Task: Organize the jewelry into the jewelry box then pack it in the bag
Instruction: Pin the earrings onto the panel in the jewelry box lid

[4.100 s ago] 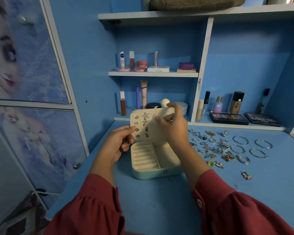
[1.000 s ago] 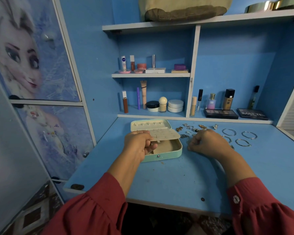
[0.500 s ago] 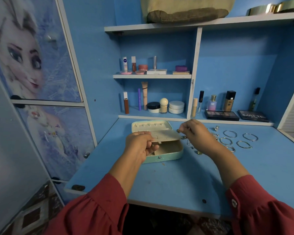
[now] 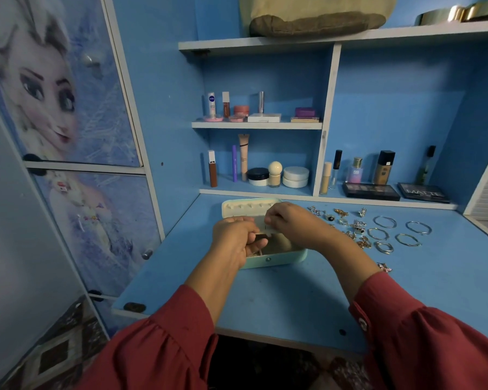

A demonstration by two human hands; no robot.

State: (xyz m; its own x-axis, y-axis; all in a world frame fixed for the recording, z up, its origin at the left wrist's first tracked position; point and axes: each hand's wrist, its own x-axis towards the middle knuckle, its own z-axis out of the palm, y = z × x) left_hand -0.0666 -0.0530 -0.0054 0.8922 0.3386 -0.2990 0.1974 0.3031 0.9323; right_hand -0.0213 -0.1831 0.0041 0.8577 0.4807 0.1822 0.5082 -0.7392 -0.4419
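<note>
We see a mint-green jewelry box (image 4: 276, 259) with a cream lining, our dark red sleeves (image 4: 164, 350), a blue desk (image 4: 293, 302), blue shelves (image 4: 257, 125) edged in white, silver bangles (image 4: 383, 221), a beige bag (image 4: 319, 15) with an olive-brown base.

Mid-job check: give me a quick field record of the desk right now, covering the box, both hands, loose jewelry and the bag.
jewelry box: mint, open, on the blue desk
earring panel: cream, held over the box
left hand: grips the panel's near edge
right hand: fingertips pinched at the panel; what they hold is too small to tell
loose jewelry: on the desk right of the box, bangles farthest right
bag: on the top shelf
</note>
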